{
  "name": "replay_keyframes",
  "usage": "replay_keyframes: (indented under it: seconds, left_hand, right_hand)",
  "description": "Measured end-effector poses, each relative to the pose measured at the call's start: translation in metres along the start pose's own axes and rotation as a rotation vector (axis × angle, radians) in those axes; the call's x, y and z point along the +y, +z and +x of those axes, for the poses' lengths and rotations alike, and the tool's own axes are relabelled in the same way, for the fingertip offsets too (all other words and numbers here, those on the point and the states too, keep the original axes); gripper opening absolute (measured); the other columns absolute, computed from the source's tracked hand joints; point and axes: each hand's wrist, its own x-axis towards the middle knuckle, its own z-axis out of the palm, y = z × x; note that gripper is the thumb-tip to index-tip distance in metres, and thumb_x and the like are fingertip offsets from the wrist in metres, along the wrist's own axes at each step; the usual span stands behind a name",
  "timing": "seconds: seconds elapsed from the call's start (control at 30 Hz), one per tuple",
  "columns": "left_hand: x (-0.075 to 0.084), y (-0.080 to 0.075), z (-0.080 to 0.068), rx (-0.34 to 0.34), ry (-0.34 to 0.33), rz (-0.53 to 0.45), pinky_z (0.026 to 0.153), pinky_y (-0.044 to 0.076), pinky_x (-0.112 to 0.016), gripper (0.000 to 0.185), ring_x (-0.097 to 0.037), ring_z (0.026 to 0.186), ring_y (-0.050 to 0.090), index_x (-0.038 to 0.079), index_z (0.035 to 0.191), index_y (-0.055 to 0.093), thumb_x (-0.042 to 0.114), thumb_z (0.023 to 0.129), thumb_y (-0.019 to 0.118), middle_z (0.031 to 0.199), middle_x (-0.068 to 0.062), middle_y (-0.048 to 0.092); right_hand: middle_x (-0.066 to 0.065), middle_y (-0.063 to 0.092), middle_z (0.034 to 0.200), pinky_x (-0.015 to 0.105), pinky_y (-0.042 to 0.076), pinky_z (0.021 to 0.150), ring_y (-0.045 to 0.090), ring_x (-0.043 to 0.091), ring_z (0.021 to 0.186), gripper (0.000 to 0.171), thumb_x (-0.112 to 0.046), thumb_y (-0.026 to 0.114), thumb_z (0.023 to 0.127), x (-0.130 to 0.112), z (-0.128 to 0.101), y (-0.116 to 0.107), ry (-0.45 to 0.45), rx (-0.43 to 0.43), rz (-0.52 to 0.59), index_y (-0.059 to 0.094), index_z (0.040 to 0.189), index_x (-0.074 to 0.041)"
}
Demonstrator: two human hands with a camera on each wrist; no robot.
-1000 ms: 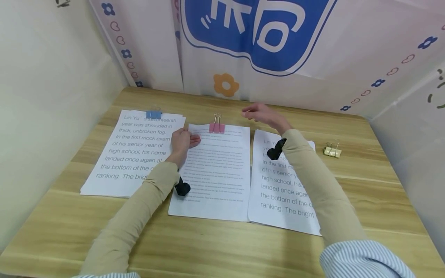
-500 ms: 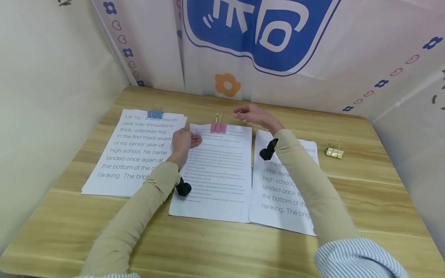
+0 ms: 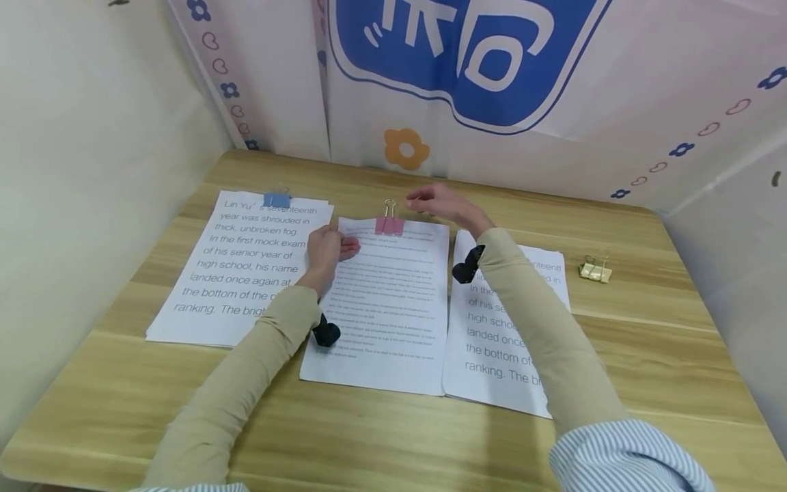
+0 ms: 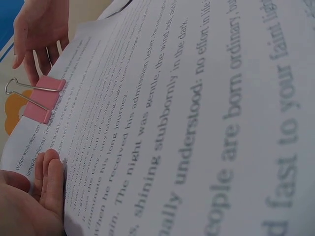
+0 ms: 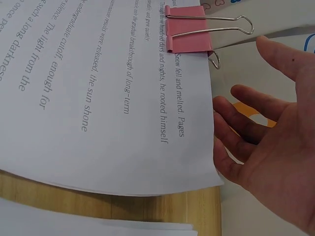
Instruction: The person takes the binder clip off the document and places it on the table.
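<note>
A stack of small-print pages (image 3: 384, 301) lies in the middle of the wooden table (image 3: 393, 437), with a pink binder clip (image 3: 389, 224) (image 4: 43, 100) (image 5: 186, 35) clamped on its top edge. My left hand (image 3: 326, 251) (image 4: 34, 196) rests with flat fingers on the stack's upper left edge. My right hand (image 3: 438, 203) (image 5: 266, 142) hovers open just right of the clip, fingers spread and holding nothing, its fingertips (image 5: 219, 105) near the paper's top right corner.
A large-print stack (image 3: 242, 266) with a blue binder clip (image 3: 277, 199) lies to the left. Another large-print stack (image 3: 498, 335) lies to the right, partly under my right sleeve. A gold binder clip (image 3: 595, 271) sits loose at the far right. Fabric walls enclose the table.
My right hand has drifted left, from the gap between the stacks toward the pink clip. My left hand has stayed on the paper.
</note>
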Motion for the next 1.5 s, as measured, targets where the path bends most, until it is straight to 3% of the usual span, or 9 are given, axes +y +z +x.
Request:
replay_keyframes:
  seconds: [0.23,0.43,1.23,1.5]
  left_hand:
    - [-0.001,-0.001,0.0,-0.003,0.006,0.009,0.069,0.061,-0.023,0.037,-0.009,0.066,0.067,0.001,0.128,0.05,0.008,0.093,0.039,0.083,-0.005,0.064]
    - [-0.001,0.0,0.0,0.004,0.003,0.005,0.07,0.061,-0.023,0.037,-0.01,0.067,0.066,0.001,0.126,0.05,0.008,0.093,0.038,0.084,-0.006,0.064]
    - [-0.003,-0.002,0.001,-0.004,0.002,-0.019,0.07,0.061,-0.022,0.047,-0.009,0.067,0.066,0.004,0.139,0.042,0.008,0.092,0.039,0.086,-0.008,0.064]
    - [-0.003,-0.002,-0.002,-0.002,0.025,-0.012,0.07,0.06,-0.022,0.043,-0.011,0.069,0.066,0.003,0.134,0.047,0.008,0.092,0.04,0.087,-0.008,0.064]
  right_hand:
    - [0.015,0.049,0.138,0.044,0.043,0.107,0.048,0.029,0.125,0.053,-0.034,0.05,0.097,-0.011,-0.001,0.004,0.003,-0.018,-0.005,0.043,0.139,-0.003]
    - [0.012,0.052,0.135,0.041,0.047,0.103,0.05,0.026,0.122,0.053,-0.038,0.05,0.097,-0.005,0.006,0.008,-0.027,-0.006,-0.035,0.046,0.138,-0.006]
    - [0.008,0.052,0.136,0.039,0.042,0.109,0.049,0.022,0.124,0.059,-0.047,0.051,0.094,-0.009,0.017,0.02,-0.023,-0.008,-0.052,0.046,0.138,-0.008]
    - [0.008,0.052,0.137,0.04,0.04,0.111,0.047,0.022,0.126,0.061,-0.049,0.052,0.093,-0.011,0.019,0.02,-0.005,-0.013,-0.073,0.046,0.138,-0.008]
